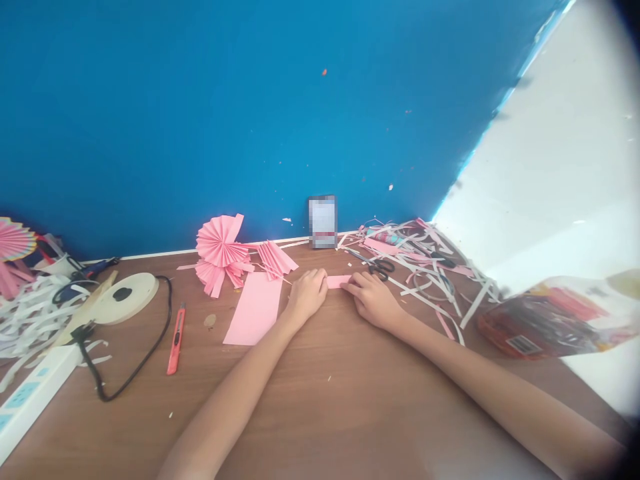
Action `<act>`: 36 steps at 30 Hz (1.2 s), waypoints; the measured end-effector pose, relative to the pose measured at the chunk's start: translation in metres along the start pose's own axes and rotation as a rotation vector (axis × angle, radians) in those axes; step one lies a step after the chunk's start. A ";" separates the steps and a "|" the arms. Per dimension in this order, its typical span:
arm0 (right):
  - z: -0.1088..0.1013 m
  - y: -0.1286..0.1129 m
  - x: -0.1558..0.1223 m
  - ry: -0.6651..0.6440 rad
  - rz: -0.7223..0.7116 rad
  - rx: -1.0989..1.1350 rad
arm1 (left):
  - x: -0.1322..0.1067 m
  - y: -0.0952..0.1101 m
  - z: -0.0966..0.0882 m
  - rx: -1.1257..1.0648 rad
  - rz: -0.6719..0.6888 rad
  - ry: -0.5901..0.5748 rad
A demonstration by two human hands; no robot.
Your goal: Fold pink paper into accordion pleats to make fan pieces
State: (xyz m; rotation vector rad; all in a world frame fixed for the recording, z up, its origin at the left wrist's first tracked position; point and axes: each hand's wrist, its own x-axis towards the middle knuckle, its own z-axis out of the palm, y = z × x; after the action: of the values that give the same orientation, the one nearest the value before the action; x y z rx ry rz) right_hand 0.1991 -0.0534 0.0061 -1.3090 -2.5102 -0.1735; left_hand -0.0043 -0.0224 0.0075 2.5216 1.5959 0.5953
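Observation:
A narrow folded strip of pink paper (339,282) lies on the brown table between my hands. My left hand (309,293) is closed on its left end, with the fingers curled down over it. On the right end, my right hand (373,298) presses with bent fingers, the thumb side toward the strip. The fingertips hide both ends of the paper. Left of my left hand lies a flat pink paper sheet (254,310), partly behind my forearm. Behind that sheet are pleated pink paper fans (223,243) and a smaller folded fan (275,259).
Black scissors (381,268) lie behind my right hand, beside tangled paper strips (425,257). A phone (323,223) leans on the blue wall. Leftward are a red box cutter (175,340), a round cream-coloured disc (127,300), a cable and a power strip (37,393). A plastic bag (540,323) sits right.

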 end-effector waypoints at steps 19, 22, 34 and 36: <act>-0.001 -0.001 0.000 0.003 0.004 0.000 | 0.000 -0.001 0.000 -0.018 0.012 -0.019; -0.001 -0.001 0.000 0.001 0.004 -0.001 | 0.000 -0.001 -0.001 -0.016 0.007 -0.027; -0.005 -0.003 0.001 -0.041 0.005 -0.060 | 0.003 0.000 -0.007 0.008 -0.032 -0.095; -0.005 -0.003 0.001 -0.033 0.011 -0.048 | 0.002 0.000 -0.008 0.008 -0.011 -0.088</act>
State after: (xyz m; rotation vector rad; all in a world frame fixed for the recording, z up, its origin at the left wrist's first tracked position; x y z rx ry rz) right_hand 0.1969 -0.0552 0.0111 -1.3548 -2.5406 -0.2123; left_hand -0.0059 -0.0214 0.0154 2.5056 1.5841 0.4708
